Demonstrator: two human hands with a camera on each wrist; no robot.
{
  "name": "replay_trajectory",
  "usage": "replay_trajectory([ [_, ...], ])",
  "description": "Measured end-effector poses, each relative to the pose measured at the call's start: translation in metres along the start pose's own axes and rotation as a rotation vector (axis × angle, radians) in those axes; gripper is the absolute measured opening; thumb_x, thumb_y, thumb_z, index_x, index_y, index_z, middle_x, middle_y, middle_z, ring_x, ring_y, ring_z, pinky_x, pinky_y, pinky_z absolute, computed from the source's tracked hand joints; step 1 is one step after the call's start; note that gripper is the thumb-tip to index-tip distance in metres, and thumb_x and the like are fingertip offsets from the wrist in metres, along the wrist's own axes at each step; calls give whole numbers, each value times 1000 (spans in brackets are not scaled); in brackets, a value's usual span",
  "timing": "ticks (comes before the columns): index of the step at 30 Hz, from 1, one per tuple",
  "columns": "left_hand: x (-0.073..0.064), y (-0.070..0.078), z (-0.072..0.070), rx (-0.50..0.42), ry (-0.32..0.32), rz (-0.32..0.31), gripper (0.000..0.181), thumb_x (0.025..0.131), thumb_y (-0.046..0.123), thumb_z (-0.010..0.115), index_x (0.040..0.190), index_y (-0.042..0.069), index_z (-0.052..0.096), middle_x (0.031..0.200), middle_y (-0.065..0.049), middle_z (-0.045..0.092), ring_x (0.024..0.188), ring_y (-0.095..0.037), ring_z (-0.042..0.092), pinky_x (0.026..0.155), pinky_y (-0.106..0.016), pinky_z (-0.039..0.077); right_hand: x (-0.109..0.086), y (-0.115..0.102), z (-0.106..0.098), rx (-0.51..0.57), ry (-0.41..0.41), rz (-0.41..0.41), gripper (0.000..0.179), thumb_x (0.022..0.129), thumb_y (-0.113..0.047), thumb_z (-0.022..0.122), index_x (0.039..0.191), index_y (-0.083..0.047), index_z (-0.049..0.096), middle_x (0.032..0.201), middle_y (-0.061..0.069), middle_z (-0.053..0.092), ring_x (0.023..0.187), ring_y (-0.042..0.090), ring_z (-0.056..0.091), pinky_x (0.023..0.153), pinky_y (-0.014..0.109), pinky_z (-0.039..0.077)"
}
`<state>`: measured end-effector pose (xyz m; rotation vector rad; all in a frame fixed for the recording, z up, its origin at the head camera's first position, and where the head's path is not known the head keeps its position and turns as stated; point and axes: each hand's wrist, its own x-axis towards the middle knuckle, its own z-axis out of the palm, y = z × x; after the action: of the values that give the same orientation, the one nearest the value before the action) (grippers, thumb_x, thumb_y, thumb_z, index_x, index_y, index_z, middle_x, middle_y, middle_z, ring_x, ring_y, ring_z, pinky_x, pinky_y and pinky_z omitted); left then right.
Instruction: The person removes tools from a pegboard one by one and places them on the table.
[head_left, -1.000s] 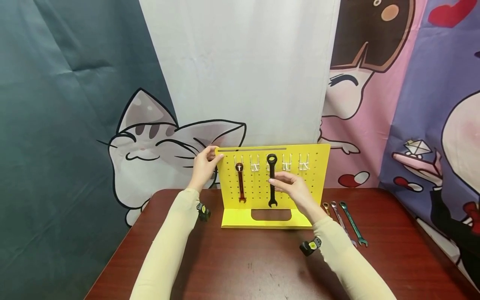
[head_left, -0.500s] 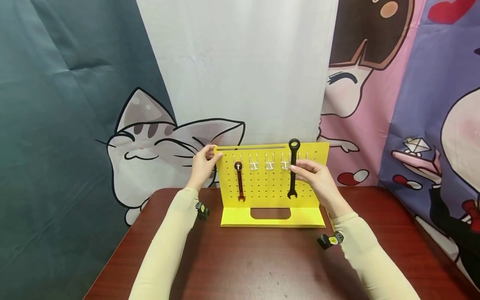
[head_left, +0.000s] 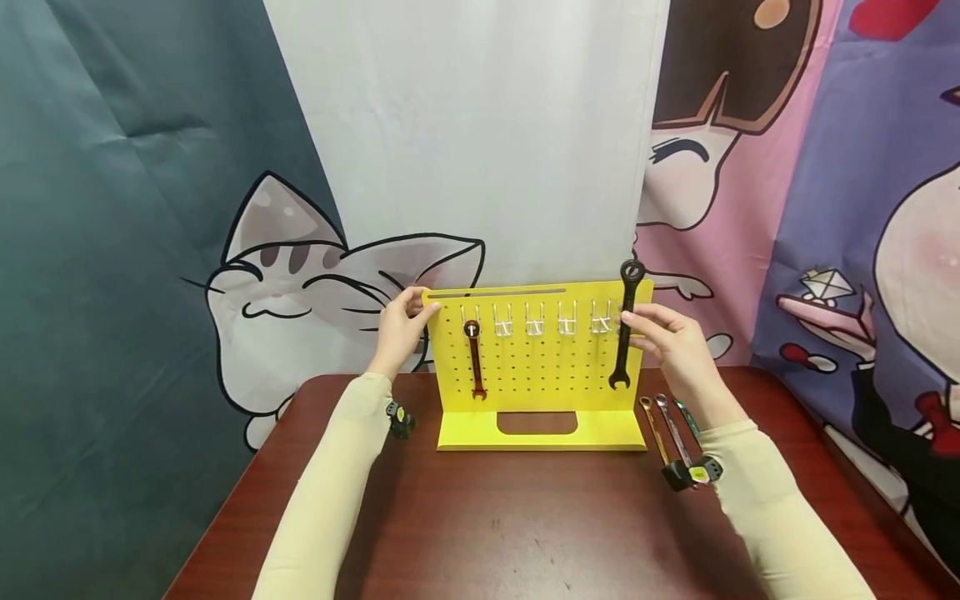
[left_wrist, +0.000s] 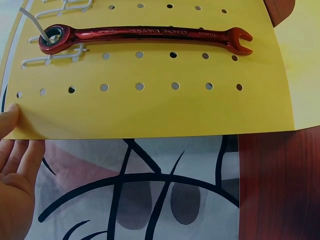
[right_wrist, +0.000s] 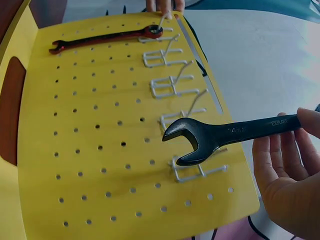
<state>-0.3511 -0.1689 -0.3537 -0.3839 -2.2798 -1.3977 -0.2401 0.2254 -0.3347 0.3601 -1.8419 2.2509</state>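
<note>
My right hand (head_left: 675,337) pinches a black combination wrench (head_left: 624,333) by its shaft, ring end up, in front of the right side of a yellow pegboard (head_left: 525,367). In the right wrist view the black wrench's open jaw end stands off from the board near the last hook. My left hand (head_left: 400,329) grips the board's upper left corner between thumb and fingers. A red combination wrench (left_wrist: 150,34) hangs by its ring from the leftmost hook. Several white wire hooks (head_left: 535,321) stand in a row to its right with nothing hanging on them.
On the table right of the board lie a gold wrench (head_left: 655,429), a silver wrench (head_left: 673,427) and a green wrench (head_left: 686,417), partly hidden by my right arm. The board stands on a dark red wooden table (head_left: 525,517). A printed curtain (head_left: 480,150) hangs behind.
My right hand has carried the black wrench rightward and up, from the middle hook to the board's right side. The left hand keeps its grip on the corner.
</note>
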Motion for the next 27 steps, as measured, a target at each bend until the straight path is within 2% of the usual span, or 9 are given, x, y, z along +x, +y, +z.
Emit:
replay_trajectory([
  [7, 2, 1, -2, -12, 5, -6, 34, 95, 25, 73, 123, 7, 66, 106, -13, 72, 99, -26, 67, 85, -41, 53, -2, -7, -19, 45, 25, 2, 13, 97, -13, 69, 103, -3, 74, 95, 1, 76, 88, 12, 70, 79, 23, 56],
  [11, 1, 1, -3, -16, 7, -9, 34, 95, 25, 73, 123, 7, 66, 106, -13, 72, 99, -26, 67, 85, -41, 54, -4, -9, -32, 74, 36, 2, 10, 99, -12, 67, 101, -7, 75, 92, 1, 76, 84, 13, 72, 76, 23, 57],
  [16, 0, 0, -2, -1, 6, -13, 34, 96, 26, 72, 123, 7, 66, 107, -13, 72, 99, -26, 67, 85, -41, 54, -11, -10, -52, 108, 28, 8, 16, 102, -11, 61, 102, -8, 77, 93, 2, 77, 81, 12, 72, 76, 23, 57],
  [27, -1, -3, 2, 16, 2, -4, 34, 96, 26, 72, 124, 7, 66, 107, -13, 72, 100, -27, 68, 86, -41, 54, -19, -3, -89, 74, 91, 68, 17, 102, -14, 62, 96, -11, 78, 86, 0, 75, 76, 9, 69, 72, 22, 55],
])
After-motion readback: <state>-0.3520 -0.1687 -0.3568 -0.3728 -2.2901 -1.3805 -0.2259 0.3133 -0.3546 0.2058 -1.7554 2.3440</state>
